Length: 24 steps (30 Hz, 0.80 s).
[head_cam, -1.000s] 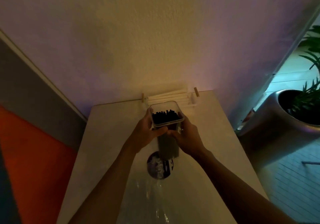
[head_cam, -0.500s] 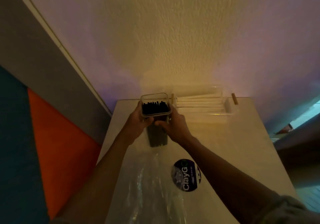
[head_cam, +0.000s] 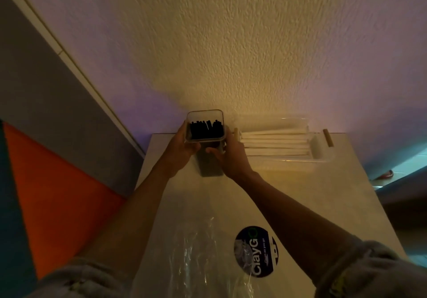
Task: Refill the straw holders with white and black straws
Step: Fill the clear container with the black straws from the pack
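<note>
A tall clear holder [head_cam: 209, 159] full of black straws [head_cam: 206, 129] stands upright at the back left of the white table [head_cam: 323, 205], close to the wall. My left hand [head_cam: 182, 150] grips its left side and my right hand [head_cam: 232, 157] grips its right side, thumb across the front. To its right lies a flat clear tray [head_cam: 288, 162] holding several white straws [head_cam: 275, 143] laid sideways.
An empty clear plastic bag [head_cam: 196, 251] with a round dark ClayGo sticker [head_cam: 255, 251] lies on the near part of the table. Two small wooden pegs [head_cam: 328, 138] flank the tray. A textured wall rises right behind; an orange and grey panel stands at the left.
Both hands carried the black straw holder from the table's middle back and to the left, until it stood beside the white straw tray by the wall. My view swung left.
</note>
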Tool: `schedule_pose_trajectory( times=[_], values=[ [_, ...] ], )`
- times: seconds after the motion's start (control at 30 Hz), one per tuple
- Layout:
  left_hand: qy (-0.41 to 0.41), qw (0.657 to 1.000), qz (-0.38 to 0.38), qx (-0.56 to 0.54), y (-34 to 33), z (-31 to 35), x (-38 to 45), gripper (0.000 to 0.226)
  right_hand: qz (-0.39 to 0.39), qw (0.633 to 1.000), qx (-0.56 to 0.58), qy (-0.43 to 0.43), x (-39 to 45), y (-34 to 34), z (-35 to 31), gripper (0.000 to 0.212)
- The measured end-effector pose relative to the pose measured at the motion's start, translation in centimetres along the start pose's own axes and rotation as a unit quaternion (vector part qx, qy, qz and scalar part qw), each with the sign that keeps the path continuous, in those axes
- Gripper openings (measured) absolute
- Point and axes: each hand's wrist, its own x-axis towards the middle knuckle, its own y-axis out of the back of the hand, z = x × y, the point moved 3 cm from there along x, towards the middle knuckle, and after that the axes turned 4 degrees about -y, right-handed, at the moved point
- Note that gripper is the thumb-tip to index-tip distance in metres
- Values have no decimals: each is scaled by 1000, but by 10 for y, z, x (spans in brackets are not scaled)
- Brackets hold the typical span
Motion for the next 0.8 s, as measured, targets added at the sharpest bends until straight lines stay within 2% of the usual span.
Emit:
schedule_pose_trajectory(
  times=[0.17, 0.4, 0.8],
  values=[
    [-15, 1000, -14, -12, -2, 3, 19, 63, 9, 1000, -15, -7, 18, -1, 11, 66],
    [-31, 999, -18, 35, 0, 7, 41, 61, 4, 999, -38, -7, 41, 0, 19, 64],
    [-15, 998, -13, 54, 5, -5, 62, 64, 3, 999, -44, -10, 58, 2, 29, 65]
  ],
)
